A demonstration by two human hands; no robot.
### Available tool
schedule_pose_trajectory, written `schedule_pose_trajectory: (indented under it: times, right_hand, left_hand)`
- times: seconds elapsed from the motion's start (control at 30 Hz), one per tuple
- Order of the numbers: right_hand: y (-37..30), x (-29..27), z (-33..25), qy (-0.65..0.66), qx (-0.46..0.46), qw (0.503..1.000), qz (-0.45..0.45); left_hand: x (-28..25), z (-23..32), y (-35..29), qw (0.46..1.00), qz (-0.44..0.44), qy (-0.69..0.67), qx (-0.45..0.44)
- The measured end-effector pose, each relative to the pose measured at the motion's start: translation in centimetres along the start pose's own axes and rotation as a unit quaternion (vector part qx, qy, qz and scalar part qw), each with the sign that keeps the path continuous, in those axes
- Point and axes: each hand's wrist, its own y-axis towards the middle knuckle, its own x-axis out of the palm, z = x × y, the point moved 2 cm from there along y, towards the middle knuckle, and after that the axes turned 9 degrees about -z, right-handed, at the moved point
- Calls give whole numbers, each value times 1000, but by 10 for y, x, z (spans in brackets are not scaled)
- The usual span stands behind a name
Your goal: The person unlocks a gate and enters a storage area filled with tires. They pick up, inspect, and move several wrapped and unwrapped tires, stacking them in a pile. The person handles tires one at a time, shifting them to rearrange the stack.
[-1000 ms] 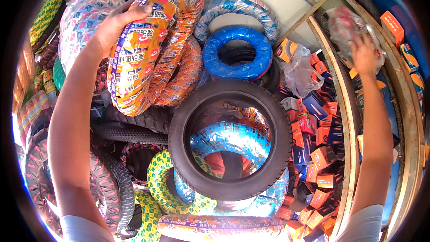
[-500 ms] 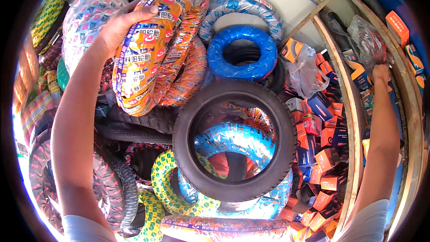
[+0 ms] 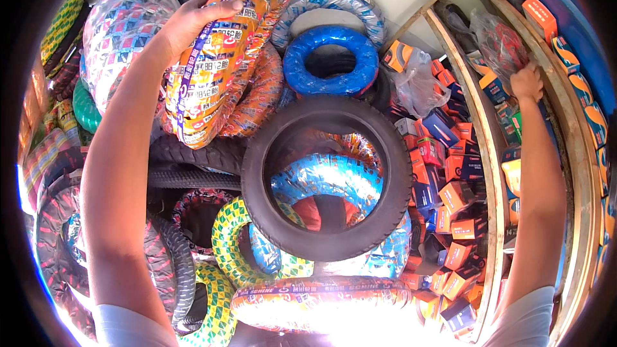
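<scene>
My left hand (image 3: 196,24) is closed on the upper edge of a tyre wrapped in orange printed film (image 3: 215,67), thumb in front and fingers hidden behind. The tyre stands tilted against another orange-wrapped tyre (image 3: 262,93). On the far right, my right hand (image 3: 528,82) is closed beside a clear plastic bag with red contents (image 3: 501,45), near a wooden frame (image 3: 558,90). Whether its fingers grip the bag, the frame or something else is unclear. Between my arms lies a bare black tyre (image 3: 395,186), with a blue-wrapped tyre (image 3: 331,180) showing through its opening.
Wrapped tyres surround these: a blue one (image 3: 297,67), a white patterned one (image 3: 125,38) and a green-and-yellow one (image 3: 225,244). Several small orange and dark boxes (image 3: 456,196) are heaped left of a wooden rail (image 3: 485,135). More boxes (image 3: 578,90) line the right wall.
The view has shifted, so most things sit farther left and higher. My left hand has slid slightly right along the orange-wrapped tyre's top. My right hand stays beside the plastic bag.
</scene>
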Motion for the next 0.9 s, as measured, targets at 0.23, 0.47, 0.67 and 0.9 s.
schedule_pose_trajectory:
  times: [0.23,0.47,0.67,0.9]
  right_hand:
    - [-158,-64,-67,195,-419,880,109]
    - [-357,-71,-69,177,-614,721,-267]
    - [-419,11,-43,99,-635,653,-400]
    - [-447,21,-74,117,-664,636,-375]
  left_hand:
    - [3,-6,-2,1000,-3,-11,-1]
    - [47,13,-77,996,50,59,32]
    - [65,45,-216,986,156,56,-7]
    - [103,48,-311,948,237,-85,-196]
